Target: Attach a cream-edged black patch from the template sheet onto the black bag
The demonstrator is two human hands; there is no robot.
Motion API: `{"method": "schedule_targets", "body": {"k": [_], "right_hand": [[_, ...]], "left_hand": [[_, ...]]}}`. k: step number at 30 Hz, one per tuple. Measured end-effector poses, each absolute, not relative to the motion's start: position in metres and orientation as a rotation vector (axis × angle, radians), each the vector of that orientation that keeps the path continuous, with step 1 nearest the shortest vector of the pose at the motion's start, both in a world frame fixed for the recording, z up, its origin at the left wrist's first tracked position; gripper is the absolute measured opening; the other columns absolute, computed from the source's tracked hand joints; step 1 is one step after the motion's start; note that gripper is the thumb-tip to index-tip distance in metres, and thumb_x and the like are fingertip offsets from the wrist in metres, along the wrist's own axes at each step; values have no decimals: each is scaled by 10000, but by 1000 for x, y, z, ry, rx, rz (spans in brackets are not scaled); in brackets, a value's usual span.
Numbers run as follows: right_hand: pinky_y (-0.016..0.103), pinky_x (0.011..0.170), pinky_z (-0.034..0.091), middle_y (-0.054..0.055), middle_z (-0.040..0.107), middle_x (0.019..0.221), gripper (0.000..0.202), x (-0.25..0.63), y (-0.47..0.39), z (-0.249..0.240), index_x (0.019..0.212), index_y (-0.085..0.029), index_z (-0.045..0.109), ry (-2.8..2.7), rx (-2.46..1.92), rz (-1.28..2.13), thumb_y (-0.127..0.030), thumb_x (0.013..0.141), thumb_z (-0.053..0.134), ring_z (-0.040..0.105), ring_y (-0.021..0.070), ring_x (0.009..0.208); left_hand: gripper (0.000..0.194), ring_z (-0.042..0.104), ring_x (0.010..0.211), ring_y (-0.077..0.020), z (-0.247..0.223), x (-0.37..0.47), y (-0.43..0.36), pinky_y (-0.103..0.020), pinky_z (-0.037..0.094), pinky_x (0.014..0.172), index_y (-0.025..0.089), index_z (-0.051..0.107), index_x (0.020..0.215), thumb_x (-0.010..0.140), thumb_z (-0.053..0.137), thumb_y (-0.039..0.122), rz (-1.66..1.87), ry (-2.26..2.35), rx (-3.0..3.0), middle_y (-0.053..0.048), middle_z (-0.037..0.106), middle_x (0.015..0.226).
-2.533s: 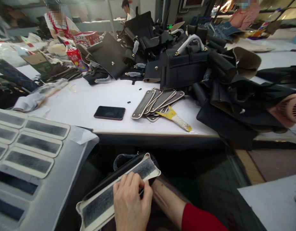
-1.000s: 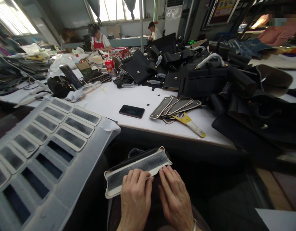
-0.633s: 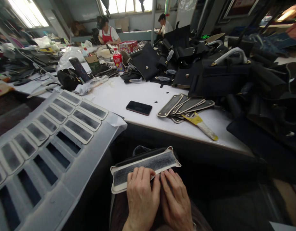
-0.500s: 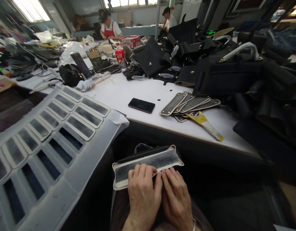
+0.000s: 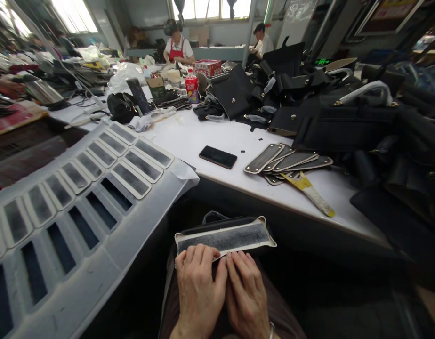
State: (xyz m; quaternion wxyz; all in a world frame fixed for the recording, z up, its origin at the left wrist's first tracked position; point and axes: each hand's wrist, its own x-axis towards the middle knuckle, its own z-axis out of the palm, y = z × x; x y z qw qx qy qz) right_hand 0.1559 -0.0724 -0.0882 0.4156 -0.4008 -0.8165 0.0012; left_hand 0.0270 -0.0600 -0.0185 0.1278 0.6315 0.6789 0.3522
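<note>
A long cream-edged panel with a dark grey middle point(image 5: 226, 238) lies across my lap on top of a black bag part point(image 5: 217, 222). My left hand point(image 5: 199, 287) lies flat with its fingertips on the panel's near edge. Beside it, touching it, my right hand point(image 5: 246, 292) also presses fingertips on that edge. Neither hand is closed around the panel.
A grey template sheet point(image 5: 97, 245) with several matching panels point(image 5: 131, 179) slopes at my left. The white table point(image 5: 210, 136) carries a black phone point(image 5: 218, 157), a fan of panels point(image 5: 286, 161), a yellow-handled scraper point(image 5: 313, 194) and heaps of black bags point(image 5: 348, 122). People sit at the far end.
My right hand has come in beside the left onto the panel. The panel has turned level across my lap, and the view has swung left and up.
</note>
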Motion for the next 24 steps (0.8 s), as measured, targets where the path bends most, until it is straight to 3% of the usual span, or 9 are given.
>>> {"method": "schedule_targets", "body": {"k": [4, 7, 9, 11, 15, 20, 24], "right_hand": [[498, 1109, 291, 219, 472, 1348, 510, 150, -74, -90, 1360, 22, 486, -2078, -977, 10, 48, 854, 426, 396, 342, 1320], [495, 1109, 295, 209, 482, 1361, 531, 148, -75, -92, 1384, 13, 473, -2110, -992, -2, 36, 854, 449, 394, 346, 1323], [493, 1108, 301, 203, 489, 1365, 546, 148, -75, -93, 1407, -4, 459, -2131, -1012, -15, 15, 862, 479, 397, 348, 1321], [493, 1104, 307, 199, 497, 1358, 556, 147, -75, -92, 1421, -22, 454, -2142, -1018, -26, -4, 867, 504, 407, 348, 1312], [500, 1098, 307, 208, 499, 1344, 561, 147, -74, -90, 1423, -41, 465, -2151, -1015, -53, -12, 865, 516, 423, 354, 1295], [491, 1088, 315, 205, 510, 1327, 567, 148, -73, -87, 1440, -75, 458, -2179, -1009, -96, -26, 879, 521, 443, 351, 1271], [485, 1069, 333, 204, 524, 1303, 575, 148, -71, -84, 1460, -81, 427, -2191, -984, -111, -52, 896, 534, 450, 358, 1256]], "left_hand": [[98, 580, 902, -214, -27, 15, -66, -411, 298, 911, 230, 619, 906, 845, 609, 154, 1063, 2026, 1957, -2, 654, 906], [247, 542, 1103, -243, -41, -1, -78, -422, 291, 1023, 251, 594, 1091, 853, 647, 210, 1192, 2026, 2011, -38, 622, 1129], [278, 496, 1205, -242, -54, -13, -87, -400, 305, 1073, 266, 571, 1138, 871, 645, 279, 1404, 2021, 1673, -38, 569, 1240], [240, 482, 1248, -217, -70, -20, -93, -347, 344, 1076, 267, 565, 1145, 918, 586, 341, 1595, 1935, 929, -25, 551, 1280], [219, 625, 1045, -209, -102, -12, -89, -316, 472, 930, 165, 606, 1035, 986, 462, 322, 1396, 1333, -412, -84, 667, 1045], [216, 661, 716, -206, -133, 19, -65, -319, 523, 710, 147, 589, 875, 978, 438, 262, 1334, 1073, -627, -62, 661, 780], [292, 658, 813, -198, -149, 30, -50, -369, 533, 806, 128, 620, 955, 982, 476, 381, 1378, 956, -664, -64, 672, 904]]}}
